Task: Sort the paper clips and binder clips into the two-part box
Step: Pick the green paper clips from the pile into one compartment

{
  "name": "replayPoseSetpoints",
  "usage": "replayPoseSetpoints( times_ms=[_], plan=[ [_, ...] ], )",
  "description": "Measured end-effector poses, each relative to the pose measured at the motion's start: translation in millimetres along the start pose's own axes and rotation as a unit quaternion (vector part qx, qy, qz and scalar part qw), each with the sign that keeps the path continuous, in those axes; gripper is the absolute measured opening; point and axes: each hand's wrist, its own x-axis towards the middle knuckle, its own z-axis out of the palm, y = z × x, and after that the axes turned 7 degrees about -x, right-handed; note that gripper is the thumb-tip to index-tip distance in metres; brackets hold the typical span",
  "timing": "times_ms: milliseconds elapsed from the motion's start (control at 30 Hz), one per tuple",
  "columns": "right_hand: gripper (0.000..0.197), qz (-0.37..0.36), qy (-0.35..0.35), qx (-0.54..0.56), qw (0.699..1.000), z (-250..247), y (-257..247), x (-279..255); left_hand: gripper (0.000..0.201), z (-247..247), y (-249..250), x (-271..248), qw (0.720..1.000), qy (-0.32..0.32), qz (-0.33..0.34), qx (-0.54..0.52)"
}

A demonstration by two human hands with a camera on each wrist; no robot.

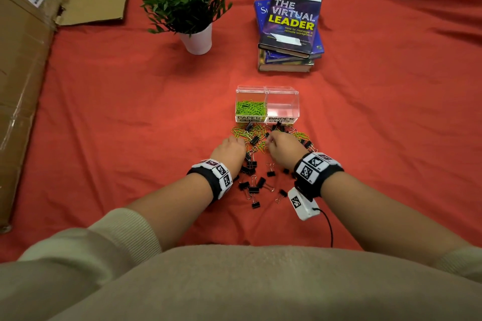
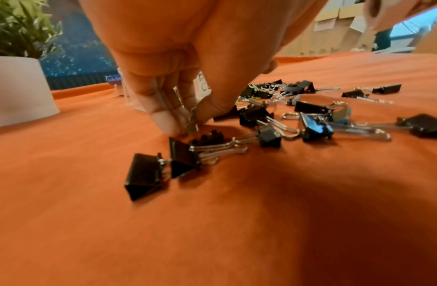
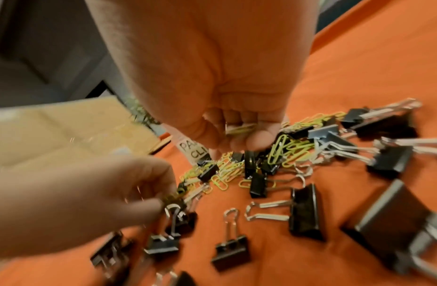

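Note:
A clear two-part box (image 1: pixel 267 105) stands on the red cloth; its left part, labelled paper clips, holds green paper clips (image 1: pixel 251 108), and the right part, labelled binder clips, looks bare. Green paper clips (image 3: pixel 289 150) and black binder clips (image 1: pixel 251 186) lie mixed in front of it. My left hand (image 1: pixel 230 147) pinches paper clips (image 2: pixel 191 121) between thumb and fingers, low over the pile. My right hand (image 1: pixel 283 147) curls round a few green paper clips (image 3: pixel 239 128) just above the pile.
A potted plant (image 1: pixel 186 5) stands at the back left, a stack of books (image 1: pixel 289 31) at the back right. Flattened cardboard (image 1: pixel 31 34) lies along the left side. Red cloth (image 1: pixel 130 112) covers the surface.

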Motion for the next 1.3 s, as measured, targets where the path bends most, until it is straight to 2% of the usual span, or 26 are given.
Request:
replayPoseSetpoints(
  times_ms=[100,233,333,433,533,600,733,800,933,1000,1033,1067,1100,1167,1200,1233,1300],
  plan=[
    [0.022,-0.038,-0.001,-0.075,0.996,8.4,-5.2,9.4,0.031,-4.3,-4.3,1.3,0.999,0.004,0.002,-0.041],
    [0.029,-0.063,0.018,-0.156,0.986,17.5,-5.3,10.4,0.018,-15.6,-14.9,0.2,0.978,0.036,-0.058,-0.196],
    [0.030,-0.080,0.023,-0.186,0.979,22.9,-1.6,6.9,0.011,-26.5,-23.1,-0.7,0.934,0.064,-0.098,-0.336],
    [0.027,-0.070,0.014,-0.173,0.982,25.4,1.0,4.1,0.016,-35.3,-31.6,3.0,0.883,0.064,-0.122,-0.448],
    [0.014,-0.008,0.009,-0.040,0.999,19.2,3.1,2.7,0.026,-38.8,-36.5,8.0,0.847,0.051,-0.130,-0.512],
    [0.008,0.043,0.014,0.076,0.996,10.7,6.0,1.3,0.030,-38.9,-35.1,10.8,0.818,0.033,-0.136,-0.558],
    [0.008,0.102,0.009,0.281,0.954,-8.3,12.1,-2.1,0.029,-41.5,-23.1,13.9,0.760,-0.008,-0.166,-0.629],
    [0.005,0.104,-0.015,0.368,0.924,-16.0,14.3,-2.3,0.028,-41.5,-19.0,13.6,0.745,-0.024,-0.170,-0.645],
    [0.019,0.118,-0.057,0.495,0.859,-21.1,13.9,-1.9,0.034,-40.0,-15.0,14.0,0.750,-0.063,-0.143,-0.643],
    [0.017,0.131,-0.069,0.518,0.843,-18.9,9.0,0.7,0.043,-38.0,-14.8,16.2,0.784,-0.069,-0.144,-0.600],
    [0.011,0.133,-0.077,0.513,0.845,-17.3,5.9,2.7,0.046,-36.6,-15.2,16.6,0.807,-0.063,-0.146,-0.568],
    [0.009,0.132,-0.085,0.494,0.855,-15.2,2.1,5.2,0.047,-35.2,-15.4,16.5,0.829,-0.052,-0.147,-0.537],
    [0.013,0.122,-0.089,0.445,0.883,-12.7,-0.9,7.8,0.047,-33.6,-15.8,16.5,0.850,-0.038,-0.144,-0.505],
    [0.023,0.075,-0.085,0.283,0.952,-3.9,-7.8,12.3,0.047,-32.3,-15.9,16.6,0.886,-0.012,-0.125,-0.446],
    [0.024,0.044,-0.072,0.196,0.977,1.6,-11.6,13.4,0.047,-32.8,-15.5,16.6,0.901,-0.003,-0.112,-0.419],
    [0.022,0.013,-0.060,0.124,0.990,6.5,-16.4,12.7,0.045,-33.3,-14.9,16.8,0.914,0.002,-0.101,-0.393],
    [0.018,-0.044,-0.060,0.025,0.997,18.2,-21.7,11.0,0.034,-32.6,-15.1,19.7,0.925,0.002,-0.102,-0.367]
  ],
)
